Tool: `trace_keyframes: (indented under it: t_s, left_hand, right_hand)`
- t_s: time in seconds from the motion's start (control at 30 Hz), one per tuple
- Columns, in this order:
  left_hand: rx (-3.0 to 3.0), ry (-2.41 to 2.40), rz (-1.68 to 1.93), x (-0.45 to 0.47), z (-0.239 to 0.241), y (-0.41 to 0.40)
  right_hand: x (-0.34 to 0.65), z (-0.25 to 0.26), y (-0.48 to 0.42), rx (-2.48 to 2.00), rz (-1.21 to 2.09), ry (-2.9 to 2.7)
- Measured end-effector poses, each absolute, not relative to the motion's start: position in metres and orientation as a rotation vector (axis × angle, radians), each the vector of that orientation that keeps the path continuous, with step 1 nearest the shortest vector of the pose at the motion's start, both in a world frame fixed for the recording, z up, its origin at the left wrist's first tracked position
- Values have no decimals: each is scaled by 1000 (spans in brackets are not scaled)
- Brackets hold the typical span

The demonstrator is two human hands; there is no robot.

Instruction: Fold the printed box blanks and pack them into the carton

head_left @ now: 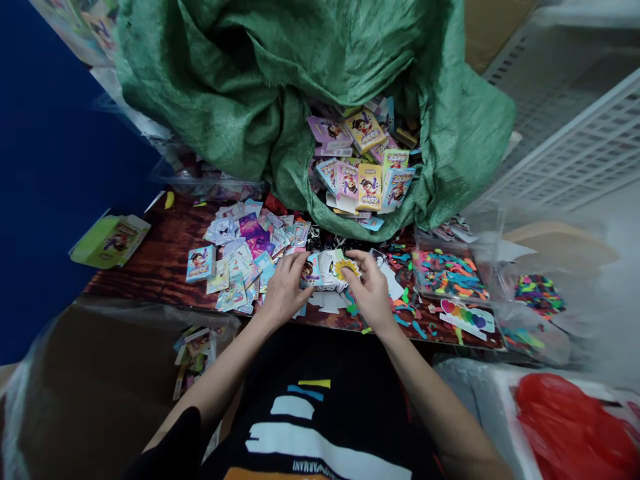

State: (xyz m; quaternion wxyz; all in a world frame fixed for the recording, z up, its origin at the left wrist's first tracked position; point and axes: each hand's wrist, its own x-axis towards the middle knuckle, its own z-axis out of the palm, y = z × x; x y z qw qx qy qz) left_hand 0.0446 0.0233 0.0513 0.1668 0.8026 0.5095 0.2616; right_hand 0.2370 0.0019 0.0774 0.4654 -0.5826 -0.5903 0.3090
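Well, our left hand grips a small printed box; our right hand pinches a sunflower cutout (yellow-petalled). Loose cards lie leftward on our table.

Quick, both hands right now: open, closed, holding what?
Left hand: closed on the small box.
Right hand: closed, pinching the sunflower cutout; whether it also grips the box can't be told.
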Motion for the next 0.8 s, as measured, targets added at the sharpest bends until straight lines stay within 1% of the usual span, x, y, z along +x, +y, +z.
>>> trace_keyframes:
  t_s: [0.07, 0.17, 0.3, 0.53, 0.7, 0.8]
  left_hand:
    - [2283, 1438, 731, 45, 51, 25]
    - [2306, 1405, 725, 49, 52, 25]
    - [2351, 1326, 711, 59, 53, 23]
    - [2233, 1348, 768, 56, 44, 20]
    - [2146, 1276, 855, 52, 43, 22]
    - [2108, 1259, 906, 56, 47, 29]
  right_hand:
    - [241, 80, 0, -1408, 663, -1439]
    - [249, 86, 0, -1401, 542, -1571]
    - [248, 88, 4, -1426, 544, -1714]
    - [238, 81, 2, -1468, 559, -1620]
    - [229, 84, -3, -1465, 243, -1709]
    - [237, 91, 0, -1490, 143, -1613]
